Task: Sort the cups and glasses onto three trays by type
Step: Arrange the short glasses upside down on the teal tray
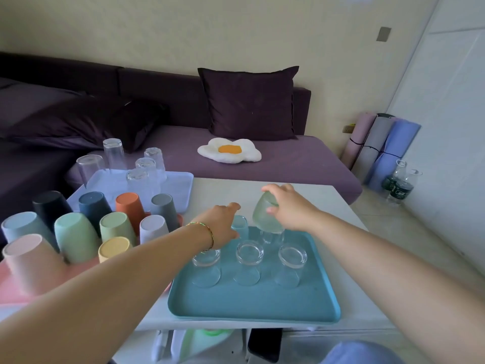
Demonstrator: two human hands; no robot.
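My right hand (290,206) grips an upside-down, tilted clear glass (266,216) held above the far part of the teal tray (252,306). My left hand (223,222) holds another inverted glass (241,227) standing at the tray's far left. Three short glasses (248,261) stand upside down in a row on the teal tray, and one more sits under the lifted glass. A pink tray (10,287) at the left carries several coloured plastic cups (73,237), all upside down. The lilac tray (181,187) behind holds several tall clear glasses (114,153).
The white table (336,206) extends bare to the right of the trays. A purple sofa (288,158) with a dark cushion and a fried-egg pillow (231,151) stands behind. Rolled mats (380,145) and water bottles (399,185) stand by the right wall.
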